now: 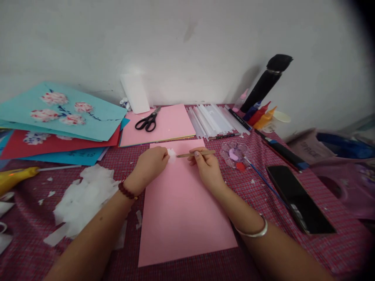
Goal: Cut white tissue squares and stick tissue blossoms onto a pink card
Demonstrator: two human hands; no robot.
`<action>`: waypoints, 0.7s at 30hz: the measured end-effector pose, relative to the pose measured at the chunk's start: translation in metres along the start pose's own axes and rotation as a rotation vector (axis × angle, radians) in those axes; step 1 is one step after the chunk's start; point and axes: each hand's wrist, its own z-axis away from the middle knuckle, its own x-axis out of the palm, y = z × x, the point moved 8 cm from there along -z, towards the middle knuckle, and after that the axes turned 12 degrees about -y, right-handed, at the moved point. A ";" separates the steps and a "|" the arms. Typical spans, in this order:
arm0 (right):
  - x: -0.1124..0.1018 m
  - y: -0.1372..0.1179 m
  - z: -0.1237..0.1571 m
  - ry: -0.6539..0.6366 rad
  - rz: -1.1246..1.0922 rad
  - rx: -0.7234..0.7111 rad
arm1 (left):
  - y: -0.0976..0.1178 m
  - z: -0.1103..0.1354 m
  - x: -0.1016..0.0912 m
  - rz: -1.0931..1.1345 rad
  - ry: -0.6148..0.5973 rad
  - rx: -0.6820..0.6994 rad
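Running off the bottom edge, two forearms lead to hands above a pink sheet (181, 210). Nearest, low to the right of the right grip, lies a dark phone (299, 199); to the left of the left grip, a heap of white tissue (82, 195) is partly hidden by the forearm. The left grip (152, 164) is drawn closed on a white tuft (172, 155), its fingertips out of sight; the right grip (205, 166) pinches a thin brown stick (190, 154), tip just beside the tuft. The tuft sits between the grips near the sheet's far edge; whether it touches the paper is hard to tell. Just right of the right grip is a clear palette (224, 152), with a blue brush (263, 177) at its edge. Well left of the left grip, a yellow glue gun (17, 177) is cut off by the frame. Beyond that grip, scissors (148, 121) lie on pink paper (172, 123), and overlapping cards (61, 128) mostly cover one another. Checked reddish cloth (246, 199) covers the table. Behind rises a pale, smudged wall (164, 47); far right, a pink bag (307, 150) blurs toward a dark corner.
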 end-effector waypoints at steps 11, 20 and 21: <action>0.008 -0.006 0.005 -0.030 -0.036 -0.052 | -0.001 -0.006 0.005 0.045 0.038 0.021; -0.006 -0.019 0.008 0.093 -0.130 -0.107 | -0.008 0.013 -0.031 0.537 -0.025 0.078; -0.010 -0.018 0.008 0.116 -0.164 -0.106 | -0.007 0.014 -0.033 0.559 -0.026 0.090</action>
